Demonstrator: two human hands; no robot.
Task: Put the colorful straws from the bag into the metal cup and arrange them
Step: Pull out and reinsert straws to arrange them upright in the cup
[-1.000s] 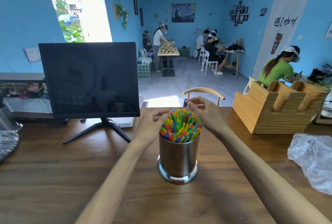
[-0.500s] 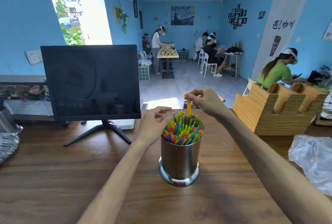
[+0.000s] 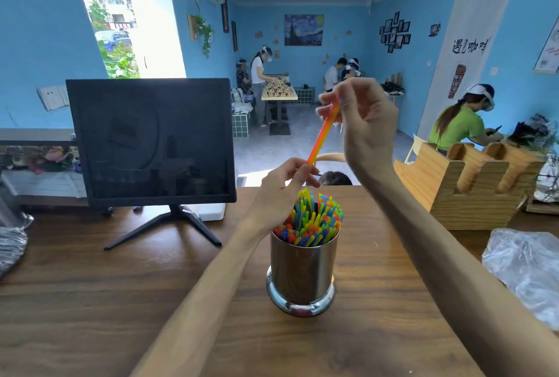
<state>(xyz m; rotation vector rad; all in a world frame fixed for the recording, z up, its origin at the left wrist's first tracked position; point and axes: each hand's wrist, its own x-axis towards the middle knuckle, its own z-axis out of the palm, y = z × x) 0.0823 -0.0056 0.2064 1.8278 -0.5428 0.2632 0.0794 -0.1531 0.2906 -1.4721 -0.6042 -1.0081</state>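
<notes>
Both hands pinch one orange-yellow straw (image 3: 322, 136) above the metal cup (image 3: 302, 273): right hand (image 3: 361, 122) fingers clamp its top, left hand (image 3: 279, 192) fingers its bottom.

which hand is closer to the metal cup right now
Left. The left hand sits just above the metal cup at its far-left rim, pinching the lower end of the orange straw. The right hand holds the straw's top end, well above the cup.

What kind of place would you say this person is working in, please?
Probably a small café counter. A point-of-sale style monitor stands on the wooden counter, a wooden cup holder sits at the right, and a coffee-cup banner hangs by the door, with tables and chairs behind.
</notes>
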